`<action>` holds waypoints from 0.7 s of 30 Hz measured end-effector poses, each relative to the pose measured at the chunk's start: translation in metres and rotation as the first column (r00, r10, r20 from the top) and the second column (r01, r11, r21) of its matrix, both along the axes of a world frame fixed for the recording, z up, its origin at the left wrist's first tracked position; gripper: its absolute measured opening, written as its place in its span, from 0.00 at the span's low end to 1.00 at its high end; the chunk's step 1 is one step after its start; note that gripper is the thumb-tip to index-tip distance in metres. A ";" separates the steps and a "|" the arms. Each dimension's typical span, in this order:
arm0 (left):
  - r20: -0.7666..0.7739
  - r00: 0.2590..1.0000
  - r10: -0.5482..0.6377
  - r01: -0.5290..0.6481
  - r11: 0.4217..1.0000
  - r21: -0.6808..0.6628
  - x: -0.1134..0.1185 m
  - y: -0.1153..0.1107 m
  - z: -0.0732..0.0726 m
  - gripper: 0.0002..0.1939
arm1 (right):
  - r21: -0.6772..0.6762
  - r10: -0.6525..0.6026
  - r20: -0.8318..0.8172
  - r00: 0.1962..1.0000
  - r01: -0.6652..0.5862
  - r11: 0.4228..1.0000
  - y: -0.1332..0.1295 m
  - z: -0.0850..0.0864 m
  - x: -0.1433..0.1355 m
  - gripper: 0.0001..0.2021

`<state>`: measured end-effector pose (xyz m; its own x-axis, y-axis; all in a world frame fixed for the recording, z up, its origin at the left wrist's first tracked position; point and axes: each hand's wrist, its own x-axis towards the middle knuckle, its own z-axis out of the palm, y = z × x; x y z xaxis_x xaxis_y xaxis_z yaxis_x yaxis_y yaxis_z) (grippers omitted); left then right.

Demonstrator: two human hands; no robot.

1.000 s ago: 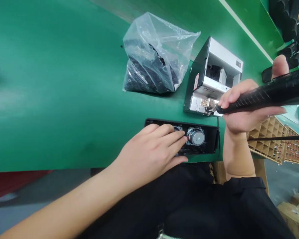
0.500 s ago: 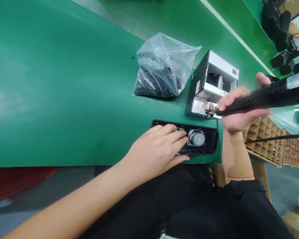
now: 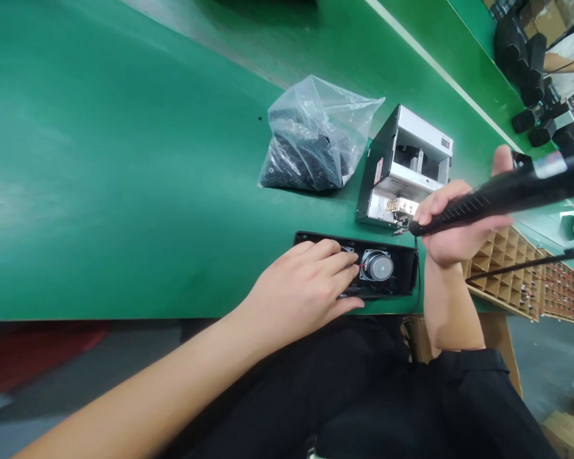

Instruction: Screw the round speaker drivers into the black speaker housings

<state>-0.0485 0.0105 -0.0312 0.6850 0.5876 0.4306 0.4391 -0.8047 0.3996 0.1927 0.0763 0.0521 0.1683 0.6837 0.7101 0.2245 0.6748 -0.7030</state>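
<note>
A black speaker housing (image 3: 402, 274) lies along the table's near edge. A round speaker driver (image 3: 379, 265) sits in it, and a second driver is mostly hidden under my left hand (image 3: 316, 277). That hand grips the housing across its middle, thumb along the near side and fingers reaching inside. My right hand (image 3: 452, 223) is wrapped round a black electric screwdriver (image 3: 497, 194), held nearly level with its bit pointing left. The bit hangs in front of a silver and black screw feeder (image 3: 387, 172), above the housing's far right edge.
Behind the housing, a clear plastic bag (image 3: 310, 140) of small black parts rests on the green table (image 3: 124, 191). Cardboard divider trays (image 3: 507, 274) stand at the right, with a dark cable crossing them. Another person's arm (image 3: 567, 62) and black parts show at the far right.
My right hand has brought the electric screwdriver slightly left and toward me, so its bit is off the screw feeder's front. My left hand stays on the housing.
</note>
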 end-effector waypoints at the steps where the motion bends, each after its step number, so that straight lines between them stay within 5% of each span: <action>1: -0.007 1.000 0.001 -0.001 1.000 0.009 0.000 0.000 0.001 0.19 | 0.023 0.005 -0.002 1.000 -0.005 1.000 -0.005 0.003 0.002 0.37; 6: -0.040 0.999 0.003 -0.002 0.999 0.042 0.000 0.000 0.004 0.17 | 0.077 0.169 -0.046 0.985 -0.165 0.983 -0.030 0.011 0.007 0.51; 11: -0.077 0.997 -0.012 0.010 1.000 -0.023 0.001 0.001 0.007 0.15 | 0.036 0.255 -0.119 0.960 -0.253 0.967 -0.037 -0.016 -0.010 0.47; 17: -0.096 0.995 0.003 0.000 0.999 0.036 0.001 0.000 0.008 0.19 | -0.296 0.206 0.031 0.978 -0.188 0.936 -0.045 -0.030 -0.010 0.43; 21: -0.091 0.996 0.006 -0.003 0.999 0.035 0.003 -0.001 0.011 0.20 | -0.360 0.184 0.056 0.981 -0.152 0.920 -0.045 -0.034 -0.003 0.47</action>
<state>-0.0454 0.0096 -0.0202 0.7196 0.5764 0.3873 0.4760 -0.8155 0.3293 0.1893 0.0311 0.0184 -0.0223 0.9052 0.4245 0.2008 0.4200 -0.8850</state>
